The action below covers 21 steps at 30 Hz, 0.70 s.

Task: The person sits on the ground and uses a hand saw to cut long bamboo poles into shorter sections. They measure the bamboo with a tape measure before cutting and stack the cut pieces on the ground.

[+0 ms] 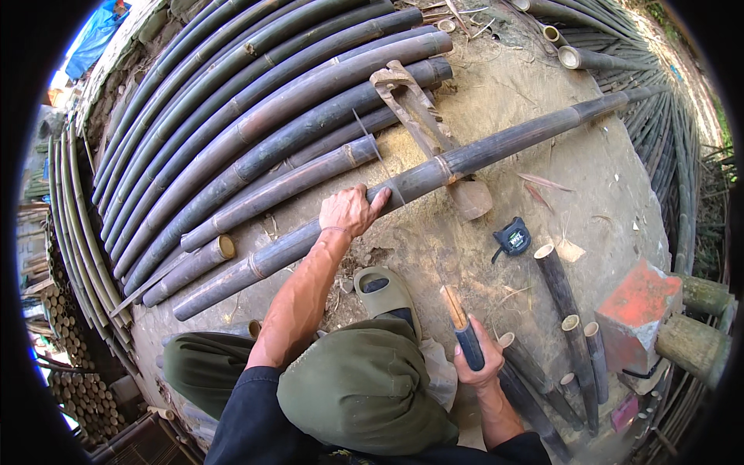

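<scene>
A long dark bamboo pole [511,147] lies slantwise across a wooden stand [418,128] in front of me. My left hand [349,211] is closed over the pole and presses it down, thumb toward the right. Low on the right, my right hand [482,358] grips the dark handle of a hand saw [455,308], whose neck is pale wood. Its thin blade, partly blurred, runs up and left and crosses the pole just right of my left hand. The blade's tip shows beyond the pole. How deep the cut goes is hard to see.
Many dark bamboo poles [256,124] lie side by side at the far left. A tape measure [512,236] rests on the ground, near short bamboo pieces [558,287] and a red-topped block [639,302]. My sandalled foot [384,294] is below the pole. Sawdust covers the ground.
</scene>
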Available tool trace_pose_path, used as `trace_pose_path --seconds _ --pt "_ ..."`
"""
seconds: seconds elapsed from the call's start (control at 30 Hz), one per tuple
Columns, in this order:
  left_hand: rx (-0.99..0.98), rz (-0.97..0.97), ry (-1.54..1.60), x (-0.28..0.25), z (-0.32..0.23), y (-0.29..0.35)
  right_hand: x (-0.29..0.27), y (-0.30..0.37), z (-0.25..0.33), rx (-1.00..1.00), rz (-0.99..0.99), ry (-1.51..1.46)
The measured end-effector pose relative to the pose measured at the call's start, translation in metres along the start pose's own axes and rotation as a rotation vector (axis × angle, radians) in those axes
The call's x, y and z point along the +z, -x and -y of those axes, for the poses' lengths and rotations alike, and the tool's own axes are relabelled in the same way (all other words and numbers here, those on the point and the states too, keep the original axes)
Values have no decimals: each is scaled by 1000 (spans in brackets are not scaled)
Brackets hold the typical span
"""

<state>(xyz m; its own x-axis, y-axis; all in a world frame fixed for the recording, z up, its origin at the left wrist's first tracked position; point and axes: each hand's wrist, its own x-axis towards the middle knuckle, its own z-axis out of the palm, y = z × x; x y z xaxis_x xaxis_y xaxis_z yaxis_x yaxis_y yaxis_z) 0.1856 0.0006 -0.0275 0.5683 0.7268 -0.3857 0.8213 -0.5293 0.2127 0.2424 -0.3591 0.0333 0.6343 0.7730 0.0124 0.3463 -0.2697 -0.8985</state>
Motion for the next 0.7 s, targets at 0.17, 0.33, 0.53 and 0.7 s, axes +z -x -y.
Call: trace_pose_path --seconds 0.17,0.33,0.53,0.7 --pt "-27 7 -20 -3 3 -2 -22 50 -5 -50 27 48" --pt "-16 -17 -27 -5 -1 1 5 12 -16 -114 -33 11" --pt "14 13 -43 8 3 -2 57 -62 -7 42 -21 -161" --pt "171 -18 -57 -3 18 4 -28 81 -9 32 47 168"
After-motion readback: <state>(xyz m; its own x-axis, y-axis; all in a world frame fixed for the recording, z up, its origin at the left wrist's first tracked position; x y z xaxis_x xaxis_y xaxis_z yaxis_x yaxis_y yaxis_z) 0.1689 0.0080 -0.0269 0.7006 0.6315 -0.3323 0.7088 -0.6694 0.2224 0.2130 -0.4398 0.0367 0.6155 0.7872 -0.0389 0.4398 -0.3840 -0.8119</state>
